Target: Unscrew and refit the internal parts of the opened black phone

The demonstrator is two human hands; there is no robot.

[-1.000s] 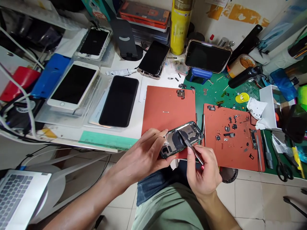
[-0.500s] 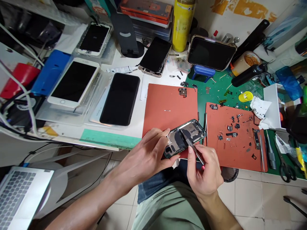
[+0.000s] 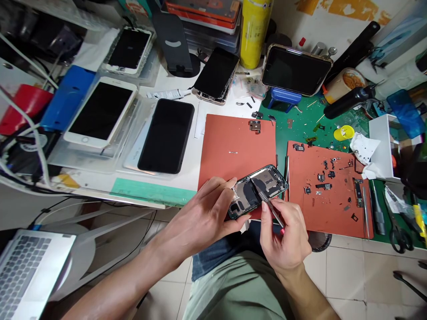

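Observation:
An opened phone housing [image 3: 274,180] is tilted over the near edge of the left red-brown mat [image 3: 227,138]. My left hand [image 3: 211,209] grips its left end, fingers on the upper edge and thumb beneath. Between the thumb and fingers of my right hand [image 3: 285,235] is a slim metal tool [image 3: 263,195], its tip touching the inside of the housing near the dark round patch. On the same mat lie a small silvery strip [image 3: 233,152] and, near the top, a small metal part [image 3: 255,126].
Small phone parts [image 3: 324,186] are scattered over the right mat [image 3: 300,213]. A black phone [image 3: 167,135] and a white phone [image 3: 100,113] lie left. Behind stand a propped phone [image 3: 296,69] and a yellow can [image 3: 255,33]. Scissors [image 3: 400,238] rest at the right edge.
The view has shifted very slightly. Both hands keep their holds, and the tool tip stays inside the housing with hardly any movement.

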